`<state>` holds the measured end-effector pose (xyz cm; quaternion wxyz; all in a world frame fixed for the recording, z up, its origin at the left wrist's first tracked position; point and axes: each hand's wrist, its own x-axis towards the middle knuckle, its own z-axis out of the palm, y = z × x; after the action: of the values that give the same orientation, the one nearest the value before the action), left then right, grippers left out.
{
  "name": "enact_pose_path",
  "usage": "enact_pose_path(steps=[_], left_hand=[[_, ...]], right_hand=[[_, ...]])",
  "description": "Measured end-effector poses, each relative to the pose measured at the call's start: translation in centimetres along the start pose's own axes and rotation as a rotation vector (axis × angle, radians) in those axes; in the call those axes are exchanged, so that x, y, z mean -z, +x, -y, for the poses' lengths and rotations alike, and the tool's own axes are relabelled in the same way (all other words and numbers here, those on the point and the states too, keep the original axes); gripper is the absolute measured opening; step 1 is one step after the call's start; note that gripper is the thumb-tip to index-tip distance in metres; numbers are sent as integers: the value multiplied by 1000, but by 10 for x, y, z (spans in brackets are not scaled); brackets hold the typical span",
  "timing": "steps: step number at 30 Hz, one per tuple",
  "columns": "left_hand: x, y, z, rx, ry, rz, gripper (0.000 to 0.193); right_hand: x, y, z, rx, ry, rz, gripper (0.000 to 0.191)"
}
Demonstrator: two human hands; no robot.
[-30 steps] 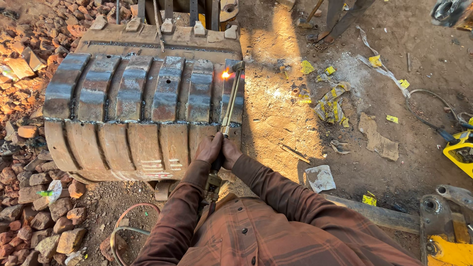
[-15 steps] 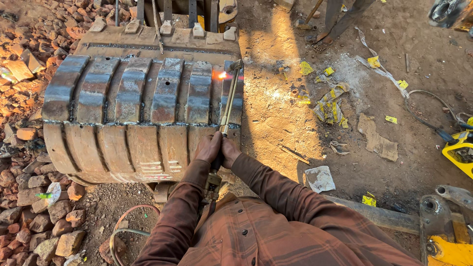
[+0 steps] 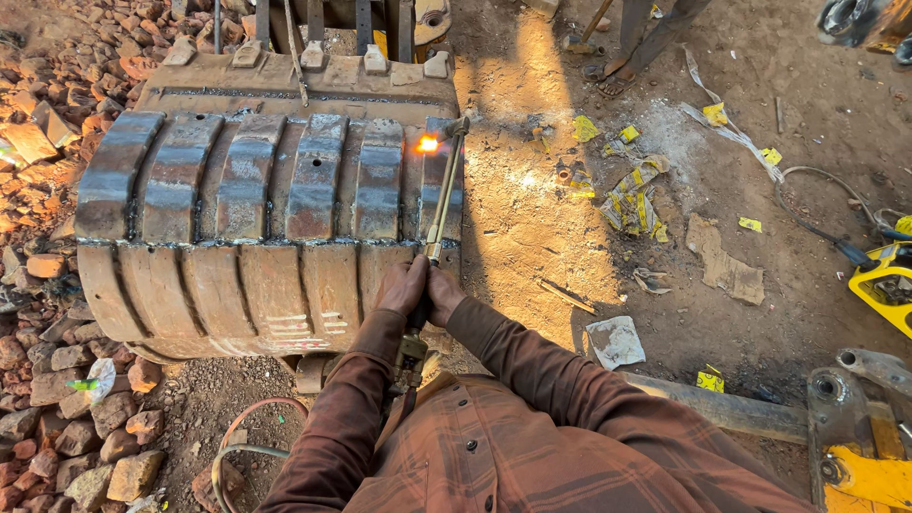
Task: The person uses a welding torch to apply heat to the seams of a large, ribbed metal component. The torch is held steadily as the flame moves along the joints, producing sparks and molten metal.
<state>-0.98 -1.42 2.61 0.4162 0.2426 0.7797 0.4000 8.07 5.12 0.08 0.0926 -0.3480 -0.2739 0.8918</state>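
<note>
Our left hand (image 3: 403, 288) and right hand (image 3: 443, 294) close together around the cutting torch (image 3: 439, 214), whose flame (bright orange) touches the excavator bucket (image 3: 256, 209) near its upper right corner; rubble (image 3: 66, 399) lies left of the bucket.

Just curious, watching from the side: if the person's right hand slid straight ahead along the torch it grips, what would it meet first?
Probably the excavator bucket: the right hand points up the cutting torch, whose tip glows at the bucket's ribbed back. Depth is hard to judge.
</note>
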Motion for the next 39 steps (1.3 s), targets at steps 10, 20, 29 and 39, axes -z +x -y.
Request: enact_pose_path(steps=[10,20,29,39], left_hand=[[-3,-1,1,-24,52,-10,77],[-10,-6,-6,38,-5,51,75],[-20,4,2,-12,-30,42,75],[-27,12,5,-32,28,46,76]], right_hand=[[8,2,-3,-11,-3,-3,44],[8,-7,0,-52,-32,-22,54],[17,-7,0,-7,-5,-4,50],[25,-6,2,9,21,-22,48]])
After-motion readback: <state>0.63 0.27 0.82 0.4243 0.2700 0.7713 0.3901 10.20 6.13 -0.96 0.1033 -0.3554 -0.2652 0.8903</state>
